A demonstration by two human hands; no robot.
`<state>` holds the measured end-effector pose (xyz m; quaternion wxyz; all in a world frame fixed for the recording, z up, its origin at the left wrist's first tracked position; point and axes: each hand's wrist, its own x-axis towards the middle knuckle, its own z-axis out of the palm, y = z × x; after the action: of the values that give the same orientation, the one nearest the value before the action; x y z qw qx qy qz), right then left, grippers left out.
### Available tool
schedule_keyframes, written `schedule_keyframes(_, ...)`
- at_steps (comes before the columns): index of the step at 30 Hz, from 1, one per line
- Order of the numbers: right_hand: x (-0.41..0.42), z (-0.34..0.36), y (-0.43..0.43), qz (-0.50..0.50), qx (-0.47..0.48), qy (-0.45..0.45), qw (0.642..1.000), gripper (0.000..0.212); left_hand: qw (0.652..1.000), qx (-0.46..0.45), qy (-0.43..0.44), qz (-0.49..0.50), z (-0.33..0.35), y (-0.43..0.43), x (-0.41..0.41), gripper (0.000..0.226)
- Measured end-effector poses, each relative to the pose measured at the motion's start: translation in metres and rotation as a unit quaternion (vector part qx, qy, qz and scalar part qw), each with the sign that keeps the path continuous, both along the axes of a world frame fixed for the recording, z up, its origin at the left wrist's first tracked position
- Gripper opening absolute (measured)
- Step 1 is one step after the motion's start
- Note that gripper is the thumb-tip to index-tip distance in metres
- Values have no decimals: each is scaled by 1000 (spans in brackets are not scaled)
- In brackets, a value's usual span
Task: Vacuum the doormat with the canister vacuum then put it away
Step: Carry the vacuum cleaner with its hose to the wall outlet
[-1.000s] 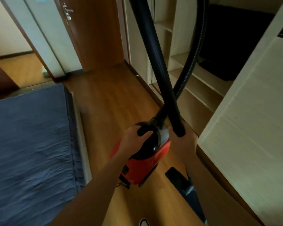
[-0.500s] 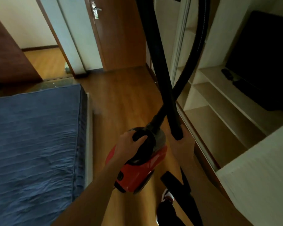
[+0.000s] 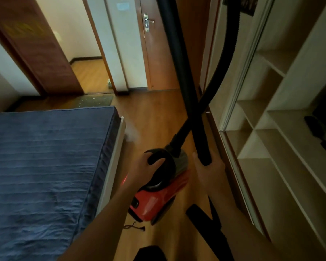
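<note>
Left hand [image 3: 147,168] was curled over the black handle [image 3: 155,152] on top of the red vacuum [image 3: 158,200], fingers wrapped over it, thumb side toward the camera. The vacuum hung tilted from that grip, nose end up and forward, and looked lifted clear of the wooden floor [image 3: 154,117]. Right hand [image 3: 210,174] was just beside it, closed round the lower end of the straight black tube [image 3: 183,72], which rose up and left out of the top of the frame. The ribbed hose [image 3: 229,53] left the front of the vacuum, crossed the tube just above both hands, then curved up to the right and out of view. A black floor head [image 3: 201,221] showed below the right forearm, low in the frame; its join to the tube was hidden. A short bit of cord [image 3: 134,227] with a plug dangled under the rear of the vacuum. Left of the hands was a bed [image 3: 45,166] with a blue cover, its edge close to the left forearm. The doormat [image 3: 96,100] lay well ahead, on the floor past the far end of the bed, at an open doorway. A wooden door [image 3: 158,53] with a metal lever stood behind the tube. Open pale shelves [image 3: 262,121] ran along the right side, near the right hand.
</note>
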<state>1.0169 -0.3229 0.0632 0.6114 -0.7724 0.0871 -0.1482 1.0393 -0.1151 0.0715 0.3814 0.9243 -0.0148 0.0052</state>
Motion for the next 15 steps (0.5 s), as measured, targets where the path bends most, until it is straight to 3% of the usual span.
schedule_keyframes(8,112,-16,1,38,-32,-28,998,27,999,5,-22,49,-15,16,91,26)
schedule_keyframes(15,240,-42,23,64,-43,-18,997,19,997,3,-4,71,-26,33,207,24)
